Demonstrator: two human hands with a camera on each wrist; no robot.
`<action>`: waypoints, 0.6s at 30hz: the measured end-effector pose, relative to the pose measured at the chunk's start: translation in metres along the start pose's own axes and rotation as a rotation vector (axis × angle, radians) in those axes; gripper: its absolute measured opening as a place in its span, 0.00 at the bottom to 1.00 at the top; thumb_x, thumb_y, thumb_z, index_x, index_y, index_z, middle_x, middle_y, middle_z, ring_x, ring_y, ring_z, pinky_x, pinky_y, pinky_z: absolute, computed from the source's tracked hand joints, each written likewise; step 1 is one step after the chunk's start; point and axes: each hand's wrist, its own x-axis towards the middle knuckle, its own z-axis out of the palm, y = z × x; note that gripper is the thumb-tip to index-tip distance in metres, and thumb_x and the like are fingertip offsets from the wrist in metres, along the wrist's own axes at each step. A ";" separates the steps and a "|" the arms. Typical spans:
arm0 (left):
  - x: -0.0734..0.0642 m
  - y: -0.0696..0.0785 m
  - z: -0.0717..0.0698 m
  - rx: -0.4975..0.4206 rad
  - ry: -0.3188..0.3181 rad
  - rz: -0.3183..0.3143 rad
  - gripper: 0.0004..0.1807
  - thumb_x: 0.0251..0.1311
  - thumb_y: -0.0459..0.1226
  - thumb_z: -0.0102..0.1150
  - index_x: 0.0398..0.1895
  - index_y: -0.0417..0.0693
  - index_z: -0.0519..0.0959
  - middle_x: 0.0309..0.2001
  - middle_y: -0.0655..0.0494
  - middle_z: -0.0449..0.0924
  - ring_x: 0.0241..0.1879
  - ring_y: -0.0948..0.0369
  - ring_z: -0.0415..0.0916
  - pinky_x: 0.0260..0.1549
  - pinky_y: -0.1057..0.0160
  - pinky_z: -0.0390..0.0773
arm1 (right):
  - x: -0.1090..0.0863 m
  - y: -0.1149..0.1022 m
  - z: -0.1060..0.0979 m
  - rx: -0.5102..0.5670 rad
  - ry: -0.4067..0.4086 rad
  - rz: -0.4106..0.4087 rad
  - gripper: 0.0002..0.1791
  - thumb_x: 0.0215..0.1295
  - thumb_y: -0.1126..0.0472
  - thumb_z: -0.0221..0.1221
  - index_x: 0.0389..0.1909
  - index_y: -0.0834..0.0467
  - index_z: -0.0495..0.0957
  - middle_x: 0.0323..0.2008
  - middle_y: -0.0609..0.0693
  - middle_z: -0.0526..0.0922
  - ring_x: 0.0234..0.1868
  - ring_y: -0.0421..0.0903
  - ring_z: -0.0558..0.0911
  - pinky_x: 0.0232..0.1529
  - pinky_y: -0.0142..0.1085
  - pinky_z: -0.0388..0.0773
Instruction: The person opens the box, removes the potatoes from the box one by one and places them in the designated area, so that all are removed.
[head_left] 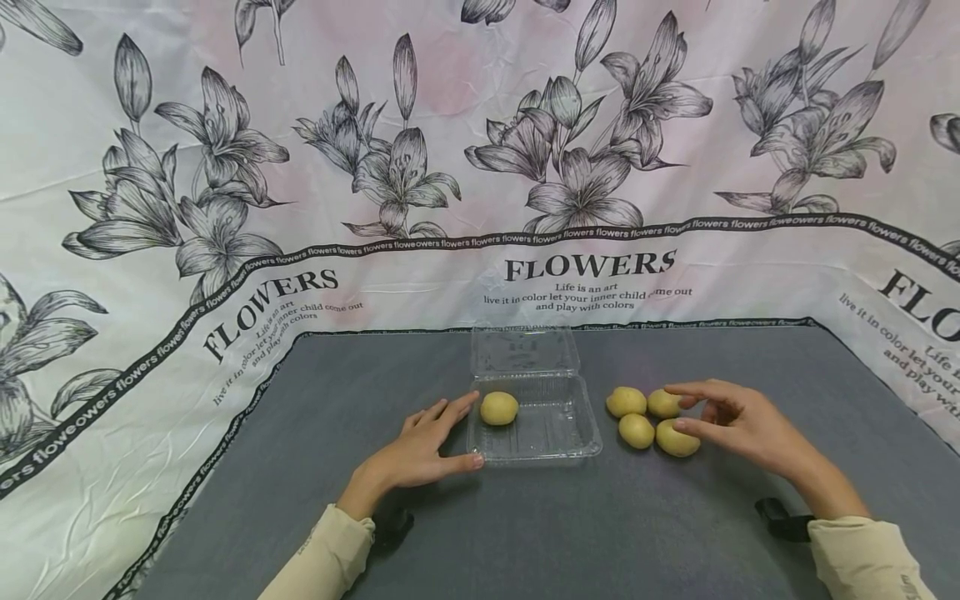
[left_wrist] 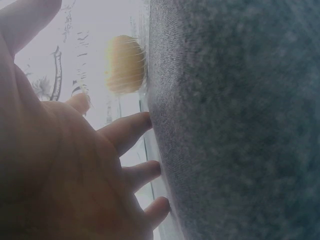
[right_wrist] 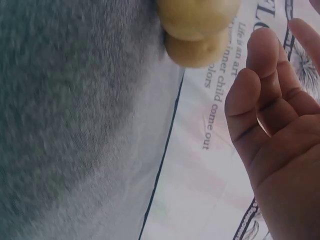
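Note:
A clear plastic clamshell box (head_left: pixel 555 417) lies with its lid folded back. In its left part sits one smooth oval yellow piece (head_left: pixel 498 409), like a small potato or lemon. My left hand (head_left: pixel 416 450) is spread beside the box, its thumb and fingertips right at the left wall. To the right of the box, several similar yellow pieces (head_left: pixel 637 431) lie in a tight cluster. Over the cluster's right side reaches my right hand (head_left: pixel 750 425), thumb and index finger apart and the other fingers bent. Nothing is between them in the right wrist view, where two yellow pieces (right_wrist: pixel 200 17) show nearby.
The grey cloth-covered table (head_left: pixel 540 533) spreads around the box. Behind it hangs a white curtain (head_left: pixel 420 283) printed with flowers and lettering, close to the open lid (head_left: pixel 525 352). It also borders the table on both sides. Dark straps (head_left: pixel 783 521) circle the wrists.

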 end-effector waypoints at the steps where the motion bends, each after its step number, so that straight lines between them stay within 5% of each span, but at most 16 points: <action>1: 0.000 0.000 0.000 0.000 0.001 -0.001 0.49 0.63 0.67 0.56 0.82 0.75 0.43 0.80 0.58 0.58 0.83 0.42 0.37 0.74 0.31 0.39 | 0.000 0.000 0.001 0.002 0.003 -0.010 0.23 0.64 0.62 0.70 0.60 0.53 0.82 0.44 0.53 0.84 0.29 0.37 0.78 0.26 0.32 0.73; 8: 0.000 0.000 0.000 -0.003 0.003 -0.007 0.49 0.63 0.67 0.56 0.82 0.77 0.42 0.80 0.59 0.58 0.83 0.43 0.37 0.75 0.31 0.39 | 0.002 -0.001 0.009 0.012 0.016 -0.037 0.22 0.62 0.64 0.71 0.58 0.55 0.83 0.42 0.46 0.84 0.29 0.37 0.77 0.25 0.32 0.71; 18: -0.001 0.000 0.000 -0.002 -0.001 -0.005 0.49 0.64 0.67 0.56 0.82 0.76 0.43 0.80 0.58 0.58 0.83 0.43 0.37 0.75 0.31 0.39 | 0.006 -0.009 0.022 0.009 0.047 -0.107 0.21 0.60 0.66 0.71 0.55 0.58 0.83 0.40 0.54 0.85 0.28 0.35 0.77 0.24 0.31 0.73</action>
